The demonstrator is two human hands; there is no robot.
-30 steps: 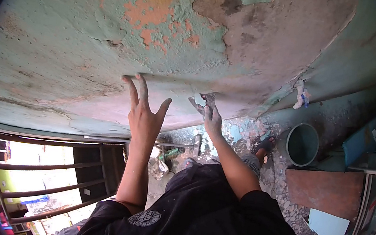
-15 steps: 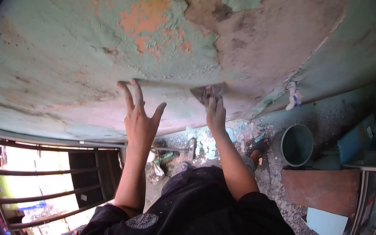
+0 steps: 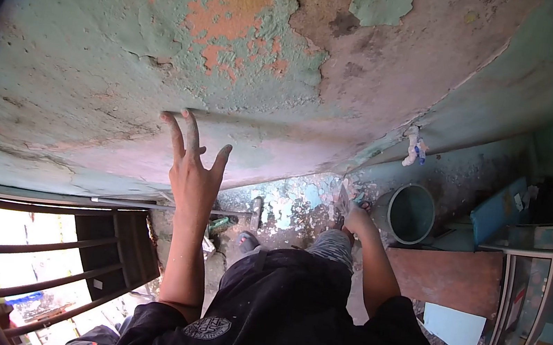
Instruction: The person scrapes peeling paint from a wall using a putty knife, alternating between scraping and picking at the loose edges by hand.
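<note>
The wall (image 3: 252,92) has peeling green paint with orange and bare grey patches. My left hand (image 3: 195,162) rests its fingertips on the wall, fingers spread, holding nothing. Low beside my leg, away from the wall's upper face, my right hand (image 3: 355,219) is closed on a scraper (image 3: 344,199), whose flat blade points up and forward. Part of the scraper's handle is hidden by my fingers.
A grey bucket (image 3: 412,214) stands right of my right hand, below a white pipe tap (image 3: 411,147). Further right are a brown board (image 3: 448,275), a white sheet (image 3: 454,328) and a glass-fronted cabinet (image 3: 526,303). A barred window (image 3: 56,255) is at lower left. Paint flakes litter the floor.
My right hand has moved off the wall, down and to the right, with the scraper. My left hand is still on the wall. The view has shifted slightly.
</note>
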